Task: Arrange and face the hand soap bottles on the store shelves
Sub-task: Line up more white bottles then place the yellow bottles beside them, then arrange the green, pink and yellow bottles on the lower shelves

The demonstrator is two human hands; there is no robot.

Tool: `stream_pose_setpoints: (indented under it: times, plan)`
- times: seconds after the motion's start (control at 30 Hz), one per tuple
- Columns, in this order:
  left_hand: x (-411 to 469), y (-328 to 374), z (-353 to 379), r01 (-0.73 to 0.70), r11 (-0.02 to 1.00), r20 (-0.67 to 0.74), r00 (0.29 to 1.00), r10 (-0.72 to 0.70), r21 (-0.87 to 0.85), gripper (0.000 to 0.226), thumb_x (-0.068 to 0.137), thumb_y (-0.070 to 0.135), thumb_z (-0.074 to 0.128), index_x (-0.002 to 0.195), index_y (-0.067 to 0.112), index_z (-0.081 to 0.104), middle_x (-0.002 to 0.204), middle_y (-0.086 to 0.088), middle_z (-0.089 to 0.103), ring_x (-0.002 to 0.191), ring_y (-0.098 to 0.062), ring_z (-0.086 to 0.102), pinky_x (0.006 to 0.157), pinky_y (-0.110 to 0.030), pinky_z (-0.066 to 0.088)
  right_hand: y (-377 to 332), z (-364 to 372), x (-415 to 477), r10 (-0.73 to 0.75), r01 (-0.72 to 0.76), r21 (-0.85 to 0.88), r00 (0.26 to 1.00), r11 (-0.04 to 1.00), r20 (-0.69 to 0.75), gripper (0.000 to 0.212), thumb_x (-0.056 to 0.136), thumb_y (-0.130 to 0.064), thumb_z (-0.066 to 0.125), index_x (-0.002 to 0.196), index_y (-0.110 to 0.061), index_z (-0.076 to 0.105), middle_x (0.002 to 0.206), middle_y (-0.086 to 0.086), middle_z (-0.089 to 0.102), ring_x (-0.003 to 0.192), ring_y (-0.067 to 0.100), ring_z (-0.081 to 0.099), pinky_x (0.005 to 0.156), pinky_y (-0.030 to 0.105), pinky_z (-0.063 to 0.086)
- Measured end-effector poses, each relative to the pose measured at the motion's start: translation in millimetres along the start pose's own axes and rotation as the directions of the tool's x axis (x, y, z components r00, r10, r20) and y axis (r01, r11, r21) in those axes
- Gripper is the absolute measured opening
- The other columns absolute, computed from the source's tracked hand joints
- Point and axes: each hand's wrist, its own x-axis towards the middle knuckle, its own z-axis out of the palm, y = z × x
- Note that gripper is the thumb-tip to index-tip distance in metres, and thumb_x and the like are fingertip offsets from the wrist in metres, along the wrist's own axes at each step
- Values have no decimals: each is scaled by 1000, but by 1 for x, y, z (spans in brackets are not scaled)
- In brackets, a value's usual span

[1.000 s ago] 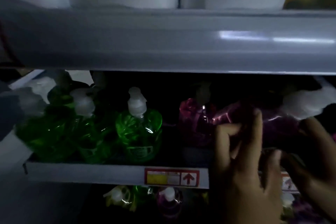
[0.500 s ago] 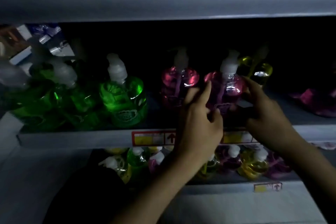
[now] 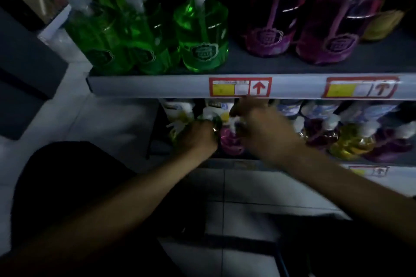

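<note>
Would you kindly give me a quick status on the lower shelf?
Left hand grips small green bottle. Right hand at pink bottle, grip blurred. No obstruction seen.

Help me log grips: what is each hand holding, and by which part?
The left hand grips the green bottle around its neck; the right hand covers the pump of the pink bottle, though blur hides its grip.

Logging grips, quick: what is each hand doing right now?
Left hand: holds the green bottle.
Right hand: at the pink bottle; grip blurred, cannot tell.
</note>
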Motion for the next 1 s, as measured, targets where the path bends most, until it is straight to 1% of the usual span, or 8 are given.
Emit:
stream_pose_setpoints:
  times: [0.1,0.17,0.23,0.47,0.6,0.73,0.87,1.0]
  plan:
    - [46,-15,8,120,956,-99,984,-151,-267,37,83,30,48,114,12,57,116,-13,61,104,-36,59,80,-39,49,-8,47,12,-11,81,-224,954,971,300,43,89,-14,56,131,-13,51,132,10,48,109,36,58,76,40,48]
    - [73,-18,22,151,904,-83,976,-200,-400,48,78,41,38,115,18,59,121,-12,61,107,-36,58,91,-47,49,-3,67,27,34,49,-250,948,967,318,43,91,-13,54,134,-11,49,133,12,49,115,37,54,83,43,47]
    - [86,-18,35,201,888,-26,972,-232,-414,32,88,34,40,114,26,56,127,-6,57,108,-31,56,93,-47,48,10,84,38,68,27,-284,945,959,319,43,96,-17,49,139,-13,45,140,12,43,116,36,55,83,44,48]
    - [86,-15,42,55,924,-212,967,-145,-378,24,88,33,44,96,17,60,90,-5,63,83,-23,57,66,-31,38,50,117,55,64,14,-208,930,978,362,38,102,-27,41,138,-17,41,147,13,28,111,37,57,83,42,51]
    - [74,-10,35,56,938,-151,982,-114,-341,18,89,27,46,80,15,57,73,-4,56,70,-20,51,58,-29,34,63,114,54,140,-77,-193,930,978,341,54,100,-26,44,148,-17,23,147,13,24,122,44,47,94,50,50]
    - [65,-9,26,2,962,-26,1000,-10,-273,15,91,8,49,96,10,64,97,-12,62,89,-28,57,73,-31,40,66,99,49,211,-149,-214,928,966,306,55,97,-26,51,146,-21,26,146,11,23,118,42,50,87,47,53]
    - [40,1,1,-118,984,-92,990,106,-130,26,91,2,51,113,13,59,116,-10,60,104,-23,58,80,-26,44,51,79,31,233,-190,-223,955,956,183,59,91,-28,60,140,-26,27,141,12,20,114,39,51,80,45,55]
    - [0,6,-33,-207,964,-229,959,167,-166,19,93,11,55,109,19,60,107,-2,62,99,-18,58,75,-26,46,44,64,0,178,-201,105,964,974,197,81,77,-28,75,142,-20,28,140,11,33,123,34,47,95,42,48]
